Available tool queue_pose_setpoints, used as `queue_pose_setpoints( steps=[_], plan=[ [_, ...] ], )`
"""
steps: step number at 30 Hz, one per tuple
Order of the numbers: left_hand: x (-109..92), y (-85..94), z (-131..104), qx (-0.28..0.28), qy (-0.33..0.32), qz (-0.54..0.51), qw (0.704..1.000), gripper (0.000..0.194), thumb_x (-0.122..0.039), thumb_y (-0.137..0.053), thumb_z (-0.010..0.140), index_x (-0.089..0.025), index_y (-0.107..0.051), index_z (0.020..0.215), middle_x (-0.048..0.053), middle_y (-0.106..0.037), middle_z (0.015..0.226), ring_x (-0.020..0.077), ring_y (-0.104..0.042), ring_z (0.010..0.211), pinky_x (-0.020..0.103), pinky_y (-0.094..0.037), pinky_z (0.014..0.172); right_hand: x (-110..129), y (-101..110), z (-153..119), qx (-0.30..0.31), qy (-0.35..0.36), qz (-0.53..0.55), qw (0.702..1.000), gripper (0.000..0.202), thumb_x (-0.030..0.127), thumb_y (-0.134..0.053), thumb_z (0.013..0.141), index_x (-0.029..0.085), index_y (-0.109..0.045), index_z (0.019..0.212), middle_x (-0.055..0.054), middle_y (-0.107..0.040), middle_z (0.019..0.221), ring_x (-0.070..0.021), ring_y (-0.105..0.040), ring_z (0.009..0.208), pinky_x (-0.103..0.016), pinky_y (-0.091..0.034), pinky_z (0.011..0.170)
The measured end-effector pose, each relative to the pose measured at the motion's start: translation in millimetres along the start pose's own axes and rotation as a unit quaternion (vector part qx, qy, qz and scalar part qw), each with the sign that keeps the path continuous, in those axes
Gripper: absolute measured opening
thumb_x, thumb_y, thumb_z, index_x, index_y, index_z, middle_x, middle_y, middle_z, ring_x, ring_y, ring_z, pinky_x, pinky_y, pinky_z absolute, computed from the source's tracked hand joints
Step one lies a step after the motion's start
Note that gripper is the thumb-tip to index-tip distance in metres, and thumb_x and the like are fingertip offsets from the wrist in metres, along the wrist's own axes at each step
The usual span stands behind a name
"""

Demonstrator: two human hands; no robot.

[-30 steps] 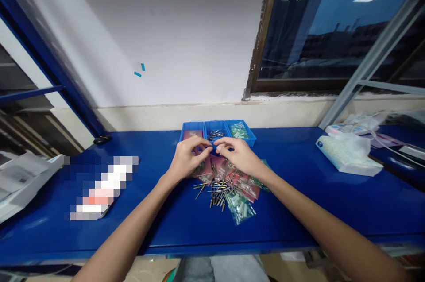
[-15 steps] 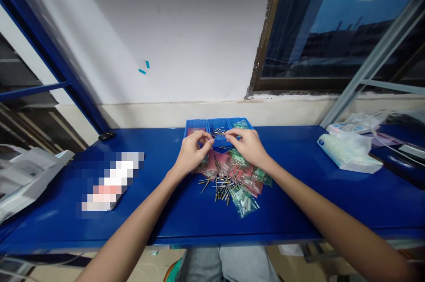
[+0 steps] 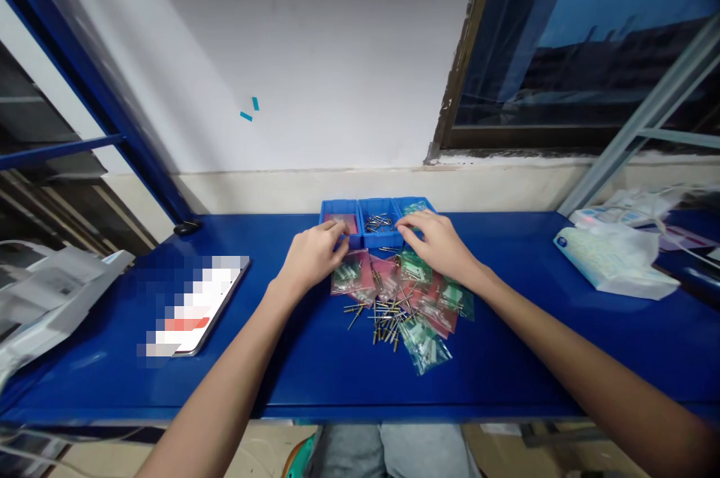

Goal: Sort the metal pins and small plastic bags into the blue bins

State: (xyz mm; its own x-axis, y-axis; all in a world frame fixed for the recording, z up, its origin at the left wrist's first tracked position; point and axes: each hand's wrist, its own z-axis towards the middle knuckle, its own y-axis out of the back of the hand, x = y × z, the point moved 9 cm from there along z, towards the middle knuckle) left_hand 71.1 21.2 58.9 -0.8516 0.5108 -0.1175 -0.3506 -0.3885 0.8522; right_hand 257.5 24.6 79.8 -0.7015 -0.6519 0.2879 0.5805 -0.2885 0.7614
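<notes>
My left hand (image 3: 315, 254) is at the front of the left blue bin (image 3: 331, 205), its fingers bent over the edge and the thumb a little apart. Pinkish packets lie in that bin. By the right side of the middle blue bin (image 3: 383, 240), my right hand (image 3: 442, 242) has thumb and forefinger close together; anything between them is too small to make out. Loose blind rivets (image 3: 378, 222) fill part of the middle bin. Below my hands lie clear bags on red (image 3: 354, 275) and green (image 3: 424, 350) backing, with a heap of blind rivets (image 3: 385, 324) among them.
The right blue bin (image 3: 419, 204) contains green-tinted bags. A phone (image 3: 217, 305), partly pixelated, lies left on the blue table (image 3: 495, 373). A tissue pack (image 3: 610, 260) sits on the right, white equipment (image 3: 56, 290) at far left. A wall and window stand behind.
My left hand has moved away from the middle bin, leftward to the left bin. My right hand stays near the middle bin's right side. The whole view has shifted slightly.
</notes>
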Motion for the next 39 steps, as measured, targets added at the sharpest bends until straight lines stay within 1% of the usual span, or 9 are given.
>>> queue_pose_setpoints(
  steps=[4,8,11,14,19,23,27,33,39],
  plan=[
    [0,6.0,-1,0.019,-0.006,0.02,1.0,0.016,-0.03,-0.054,0.093,-0.021,-0.066,0.097,0.007,-0.071,0.087,0.0195,-0.061,0.067,0.03,-0.034,0.055,11,-20,-17,0.071,0.014,0.011,0.997,0.028,0.028,-0.046,0.1,0.022,-0.071,0.089,-0.005,-0.073,0.089,-0.022,-0.063,0.087,-0.039,-0.043,0.083],
    [-6,7.9,0,0.063,-0.033,-0.097,0.993,0.019,-0.036,-0.055,0.094,-0.021,-0.067,0.094,0.003,-0.07,0.077,0.0162,-0.062,0.066,0.03,-0.04,0.062,15,-39,-22,0.111,0.036,0.0,0.993,0.027,0.025,-0.046,0.1,0.021,-0.07,0.087,-0.006,-0.07,0.085,-0.0224,-0.06,0.088,-0.037,-0.043,0.081],
    [-7,-5.6,-2,0.137,-0.031,-0.154,0.978,0.027,-0.046,-0.065,0.087,-0.02,-0.071,0.094,0.003,-0.072,0.079,0.0167,-0.064,0.069,0.03,-0.043,0.066,17,-42,-24,0.115,0.05,-0.004,0.992,0.028,0.023,-0.045,0.1,0.02,-0.069,0.086,-0.006,-0.069,0.084,-0.0218,-0.059,0.086,-0.037,-0.043,0.081],
    [-5,-19.6,-6,0.193,-0.018,-0.174,0.965,0.04,-0.051,-0.074,0.077,-0.019,-0.073,0.101,0.006,-0.074,0.088,0.0202,-0.066,0.076,0.033,-0.046,0.07,17,-39,-26,0.109,0.047,0.0,0.993,0.027,0.023,-0.045,0.101,0.019,-0.069,0.089,-0.007,-0.071,0.089,-0.0223,-0.059,0.09,-0.038,-0.043,0.084],
    [-4,-32.8,-10,0.244,0.004,-0.23,0.942,0.052,-0.042,-0.079,0.071,-0.016,-0.069,0.115,0.01,-0.072,0.106,0.0243,-0.066,0.094,0.036,-0.05,0.082,17,-40,-26,0.114,0.053,-0.012,0.992,0.028,0.023,-0.044,0.1,0.019,-0.07,0.089,-0.007,-0.071,0.09,-0.0231,-0.059,0.092,-0.039,-0.043,0.085],
    [-2,-40.6,-11,0.252,0.013,-0.272,0.929,0.051,-0.034,-0.078,0.068,-0.015,-0.067,0.114,0.009,-0.07,0.102,0.0223,-0.064,0.091,0.035,-0.05,0.082,21,-41,-26,0.114,0.05,-0.004,0.992,0.029,0.022,-0.043,0.101,0.02,-0.069,0.089,-0.006,-0.071,0.089,-0.0221,-0.058,0.09,-0.038,-0.042,0.085],
    [-4,-44.8,-10,0.243,0.018,-0.321,0.915,0.051,-0.035,-0.079,0.066,-0.014,-0.066,0.11,0.007,-0.066,0.096,0.0202,-0.061,0.088,0.034,-0.049,0.079,25,-41,-27,0.112,0.047,0.016,0.992,0.029,0.023,-0.042,0.101,0.02,-0.068,0.088,-0.005,-0.071,0.09,-0.0209,-0.058,0.089,-0.036,-0.041,0.084],
    [-15,-32.5,-6,0.213,0.005,-0.357,0.91,0.049,-0.041,-0.08,0.069,-0.015,-0.065,0.108,0.005,-0.063,0.092,0.0186,-0.058,0.086,0.034,-0.047,0.08,26,-39,-27,0.103,0.045,0.026,0.993,0.027,0.022,-0.044,0.1,0.02,-0.069,0.091,-0.006,-0.072,0.094,-0.0221,-0.06,0.092,-0.038,-0.043,0.086],
    [-23,-22.2,-4,0.168,0.013,-0.438,0.883,0.05,-0.039,-0.079,0.071,-0.016,-0.061,0.113,0.006,-0.061,0.096,0.0169,-0.059,0.082,0.033,-0.05,0.076,17,-35,-27,0.072,0.003,0.054,0.996,0.03,0.026,-0.043,0.099,0.019,-0.059,0.124,-0.011,-0.07,0.106,-0.0259,-0.061,0.102,-0.042,-0.045,0.09]
  ],
)
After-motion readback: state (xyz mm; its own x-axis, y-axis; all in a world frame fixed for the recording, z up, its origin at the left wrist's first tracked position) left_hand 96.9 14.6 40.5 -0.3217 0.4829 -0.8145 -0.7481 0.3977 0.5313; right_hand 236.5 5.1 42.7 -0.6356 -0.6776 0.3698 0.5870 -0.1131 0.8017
